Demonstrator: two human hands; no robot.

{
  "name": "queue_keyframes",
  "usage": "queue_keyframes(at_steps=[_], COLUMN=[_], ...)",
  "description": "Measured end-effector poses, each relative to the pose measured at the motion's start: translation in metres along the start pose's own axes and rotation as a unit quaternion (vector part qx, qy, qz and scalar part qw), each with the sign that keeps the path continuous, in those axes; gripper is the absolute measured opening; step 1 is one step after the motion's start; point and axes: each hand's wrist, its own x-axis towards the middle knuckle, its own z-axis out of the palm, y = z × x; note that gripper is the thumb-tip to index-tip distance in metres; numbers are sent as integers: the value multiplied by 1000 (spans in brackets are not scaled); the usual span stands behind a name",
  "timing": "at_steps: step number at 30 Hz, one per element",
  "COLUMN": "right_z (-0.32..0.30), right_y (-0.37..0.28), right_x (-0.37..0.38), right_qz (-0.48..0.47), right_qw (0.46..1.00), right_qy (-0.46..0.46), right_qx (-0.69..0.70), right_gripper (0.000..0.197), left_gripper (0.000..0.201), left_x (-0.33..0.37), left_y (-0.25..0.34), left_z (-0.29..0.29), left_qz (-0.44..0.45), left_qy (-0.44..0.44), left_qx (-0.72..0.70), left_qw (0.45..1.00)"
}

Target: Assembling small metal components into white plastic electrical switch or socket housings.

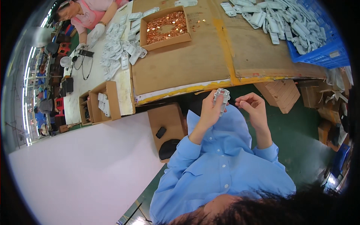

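Note:
A pale grey plastic housing [224,94] with an open, ribbed inside stands upright in my left hand [209,111], whose fingers wrap round it just off the table's front edge. Beside it, a small gap to the right, is my right hand [255,108]. Its thumb and fingertips are pinched together, and whatever may be between them is too small to make out. On the table ahead, a shallow cardboard box [168,42] holds many small copper-coloured metal pieces [162,27]. A few loose pieces lie to its right.
Similar housings [116,47] lie heaped left of the box. More housings [270,17] spill from a blue crate [318,56] at far right. A gloved co-worker [90,15] works at far left. Cardboard boxes [281,95] stand below the table; a white board [86,161] lies near left.

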Motion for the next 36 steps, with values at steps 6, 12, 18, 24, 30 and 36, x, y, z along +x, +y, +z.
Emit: queue_keyframes(at_steps=[6, 12, 18, 24, 30, 36], right_z=[-2, 5, 34, 41, 42, 40], right_y=[-2, 0, -9, -10, -7, -13], right_x=[-1, 1, 12, 15, 19, 20], right_qz=[-18, -10, -170, -179, -189, -117], right_qw=[998, 998, 949, 907, 908, 941], right_qy=[-1, 2, -32, -29, -35, -11], right_qx=[-54, -61, -262, -381, -373, -319], right_gripper=[9, 8, 7, 8, 10, 18], left_gripper=[23, 23, 40, 46, 44, 42], left_x=[-2, -1, -8, -18, -22, -20], left_y=[-3, -10, 2, 16, 19, 13], left_z=[1, 0, -2, 2, 4, 9], left_qz=[21, 27, 42, 50, 93, 160], left_qy=[29, 42, -2, -39, -26, -29], left_qx=[-30, -82, -92, 54, 131, 103], left_qw=[999, 995, 995, 997, 987, 981])
